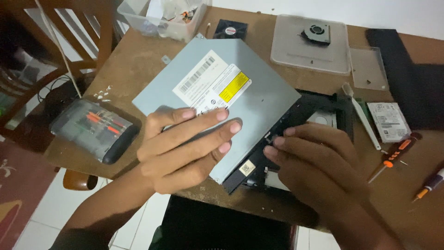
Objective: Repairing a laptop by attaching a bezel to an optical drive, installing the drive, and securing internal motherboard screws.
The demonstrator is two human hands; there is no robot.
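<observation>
Both hands (185, 148) gripping optical drive (217, 97)

Home repair desk (138, 60), screwdrivers (393, 159), computer parts

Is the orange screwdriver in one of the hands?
No, the orange screwdriver lies on the table, while the left hand and right hand hold the grey drive.

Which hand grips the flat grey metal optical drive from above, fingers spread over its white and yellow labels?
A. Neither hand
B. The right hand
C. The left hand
C: the left hand lies across the flat grey metal optical drive; the right hand fingers its black front edge.
</observation>
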